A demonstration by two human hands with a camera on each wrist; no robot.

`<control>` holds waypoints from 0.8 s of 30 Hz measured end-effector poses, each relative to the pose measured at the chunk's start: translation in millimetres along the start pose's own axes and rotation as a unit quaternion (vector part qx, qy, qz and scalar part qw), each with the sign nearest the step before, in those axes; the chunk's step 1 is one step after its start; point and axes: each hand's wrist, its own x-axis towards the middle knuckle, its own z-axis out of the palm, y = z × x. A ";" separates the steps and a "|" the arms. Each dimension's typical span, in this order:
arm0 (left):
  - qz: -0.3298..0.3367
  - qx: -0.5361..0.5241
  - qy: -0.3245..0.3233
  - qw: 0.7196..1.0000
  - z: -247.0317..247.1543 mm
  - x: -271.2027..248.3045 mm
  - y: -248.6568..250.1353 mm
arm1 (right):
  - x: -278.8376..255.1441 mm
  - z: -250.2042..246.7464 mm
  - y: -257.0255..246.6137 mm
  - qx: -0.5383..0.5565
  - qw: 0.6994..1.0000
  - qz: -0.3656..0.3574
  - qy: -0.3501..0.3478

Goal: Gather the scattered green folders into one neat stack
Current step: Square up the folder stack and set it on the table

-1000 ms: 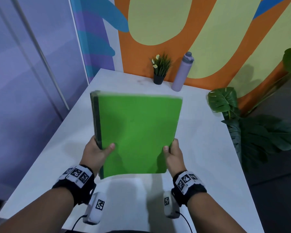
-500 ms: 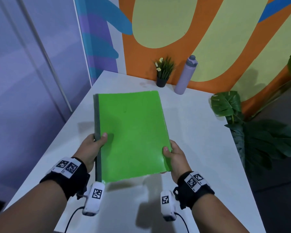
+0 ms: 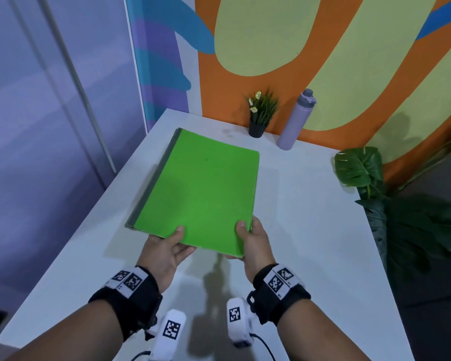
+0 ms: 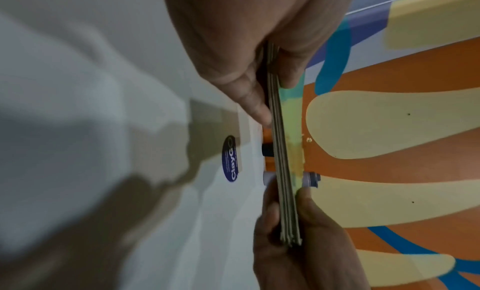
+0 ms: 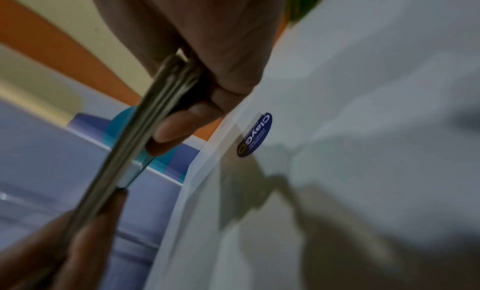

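Observation:
A stack of green folders [image 3: 201, 191] with grey spines on its left side is held nearly flat, low over the white table [image 3: 310, 230]. My left hand [image 3: 171, 247] pinches its near edge, thumb on top and fingers beneath. My right hand [image 3: 249, 239] pinches the near right corner the same way. The left wrist view looks along the stack's edge [image 4: 284, 160], several thin layers squeezed between my left hand [image 4: 262, 84] and my right hand [image 4: 298, 228]. The right wrist view shows the stack's edge [image 5: 130, 150] blurred, with my right hand [image 5: 197, 84] around it.
A small potted plant [image 3: 261, 113] and a lilac bottle [image 3: 296, 119] stand at the table's far edge against the painted wall. Large leafy plants [image 3: 359, 168] stand off the right side. A blue oval sticker [image 4: 230, 158] lies on the table under the stack.
The stack has gone from tilted upright toward me to nearly flat and has moved away from me, turning its far end rightward. My left hand shifted from the spine side to the near edge.

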 end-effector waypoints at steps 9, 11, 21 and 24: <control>-0.030 0.038 0.136 0.990 -58.3 52.2 23.5 | 14.4 -76.0 67.5 -0.617 0.785 0.011 -0.053; -0.060 0.046 0.141 0.987 -64.2 65.6 25.1 | 9.5 -80.2 74.9 -0.648 0.759 0.014 -0.069; -0.035 0.245 0.124 0.961 -40.1 145.8 28.8 | 10.4 -85.5 76.5 -0.657 0.749 0.016 -0.079; -0.013 0.483 0.111 0.868 -15.6 141.0 45.7 | 9.5 -84.7 79.5 -0.664 0.743 0.018 -0.082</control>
